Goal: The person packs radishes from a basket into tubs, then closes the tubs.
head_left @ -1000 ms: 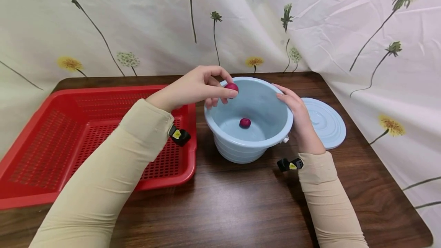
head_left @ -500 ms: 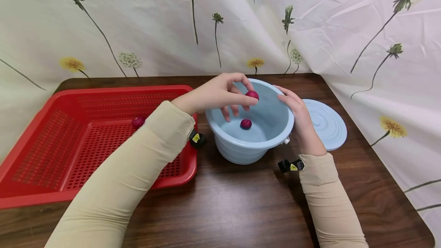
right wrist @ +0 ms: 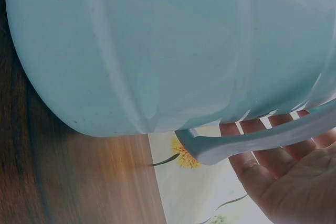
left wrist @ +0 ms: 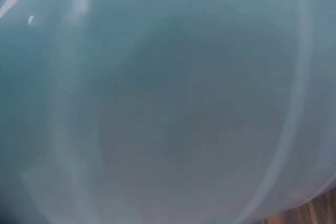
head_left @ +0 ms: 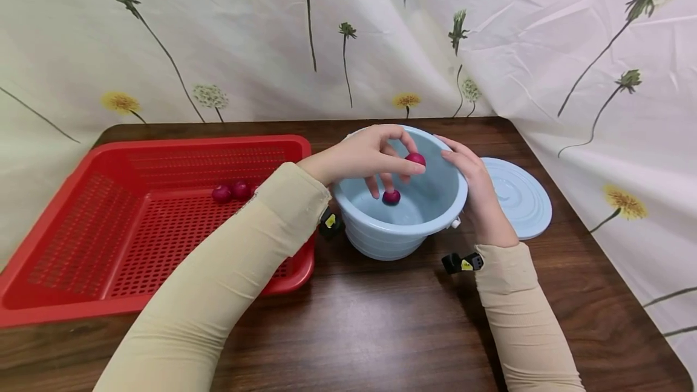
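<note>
My left arm (head_left: 223,277) slants forward and inward, left hand (head_left: 370,153) pinching between thumb and forefinger, the remaining fingers pointing down, as my right arm (head_left: 525,319) reaches ahead, right hand (head_left: 479,189) gripping, fingers extended.

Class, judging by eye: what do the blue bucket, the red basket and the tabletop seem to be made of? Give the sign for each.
Blue bucket: probably plastic, smooth and glossy, with moulded bands and highlights.
Red basket: likely plastic too, shiny, with regular rows of holes.
Tabletop: dark brown with wood grain and a slight sheen; solid wood or laminate, I cannot tell.
</note>
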A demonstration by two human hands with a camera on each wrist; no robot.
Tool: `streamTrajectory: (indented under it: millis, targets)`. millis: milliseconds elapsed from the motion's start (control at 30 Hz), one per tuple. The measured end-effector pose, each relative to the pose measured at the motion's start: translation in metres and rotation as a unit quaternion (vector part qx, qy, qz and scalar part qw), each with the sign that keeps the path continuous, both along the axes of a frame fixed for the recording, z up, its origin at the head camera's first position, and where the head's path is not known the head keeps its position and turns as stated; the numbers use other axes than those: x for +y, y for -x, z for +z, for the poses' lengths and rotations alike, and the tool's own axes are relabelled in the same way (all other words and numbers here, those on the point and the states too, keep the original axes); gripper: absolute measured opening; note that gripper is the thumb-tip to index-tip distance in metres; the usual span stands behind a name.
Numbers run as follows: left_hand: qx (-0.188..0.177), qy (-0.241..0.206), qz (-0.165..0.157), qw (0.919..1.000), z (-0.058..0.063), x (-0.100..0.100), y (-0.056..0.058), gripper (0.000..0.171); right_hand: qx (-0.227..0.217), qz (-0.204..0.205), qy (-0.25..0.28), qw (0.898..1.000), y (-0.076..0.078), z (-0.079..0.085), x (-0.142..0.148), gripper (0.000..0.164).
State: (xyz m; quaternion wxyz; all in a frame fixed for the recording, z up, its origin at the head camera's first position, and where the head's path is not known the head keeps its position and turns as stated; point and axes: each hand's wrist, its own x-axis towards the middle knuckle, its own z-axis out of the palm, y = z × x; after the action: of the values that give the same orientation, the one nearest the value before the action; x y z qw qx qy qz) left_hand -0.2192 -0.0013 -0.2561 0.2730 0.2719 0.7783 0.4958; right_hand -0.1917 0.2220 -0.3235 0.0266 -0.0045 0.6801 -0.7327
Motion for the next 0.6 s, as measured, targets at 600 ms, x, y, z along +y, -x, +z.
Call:
streamTrajectory:
  millis: [600]
  targets:
    - [0.081,0.151,-0.052,0.9838,-0.01,0.014,0.003,0.036,0.017,0.016,-0.009,1.0,0.003,-0.001,0.003,0.046]
